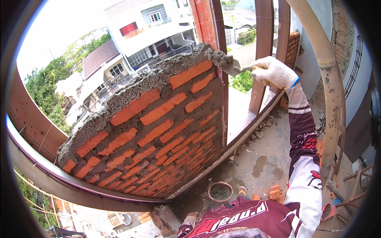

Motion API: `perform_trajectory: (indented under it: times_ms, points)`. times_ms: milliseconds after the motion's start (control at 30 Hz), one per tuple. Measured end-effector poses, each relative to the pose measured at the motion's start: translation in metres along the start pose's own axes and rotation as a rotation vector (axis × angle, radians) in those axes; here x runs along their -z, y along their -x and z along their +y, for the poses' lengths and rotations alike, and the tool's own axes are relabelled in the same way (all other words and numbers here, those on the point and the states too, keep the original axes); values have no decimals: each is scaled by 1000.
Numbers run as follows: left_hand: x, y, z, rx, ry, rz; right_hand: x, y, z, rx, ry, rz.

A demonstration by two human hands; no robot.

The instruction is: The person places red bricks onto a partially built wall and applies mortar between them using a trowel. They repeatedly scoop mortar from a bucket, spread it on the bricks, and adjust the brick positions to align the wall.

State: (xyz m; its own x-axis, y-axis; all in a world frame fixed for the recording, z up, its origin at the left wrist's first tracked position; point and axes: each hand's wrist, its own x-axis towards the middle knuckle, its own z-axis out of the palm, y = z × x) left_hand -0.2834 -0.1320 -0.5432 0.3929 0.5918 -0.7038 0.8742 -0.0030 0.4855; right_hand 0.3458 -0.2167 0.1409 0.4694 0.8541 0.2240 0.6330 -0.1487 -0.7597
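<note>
In a white glove, my right hand (274, 72) is closed around the handle of a trowel (235, 69), its arm stretched far forward. Grey wet mortar (220, 59) clings to the blade, which is at the far right end of a brick wall (162, 109). A thick, rough mortar bed (131, 88) runs along the wall's top, and red bricks with grey joints show below. Low beside my body, my left hand (192, 217) is small and partly hidden, so its fingers cannot be made out.
A bucket (210, 192) holding mortar stands on the floor near my foot (242, 191). Broken bricks (274, 192) lie to the right. A bamboo pole (327, 65) rises at the right, and a red column (204, 23) borders the wall's far end. Houses stand beyond the wall.
</note>
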Motion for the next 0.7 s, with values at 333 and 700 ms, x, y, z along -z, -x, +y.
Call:
perform_trajectory:
  times_ms: [333,700]
  points:
    - [-6,25,3,101,261,170,-2,-99,-93,350,1088,185]
    - [-15,19,5,176,254,153,-27,-105,-103,420,1396,439]
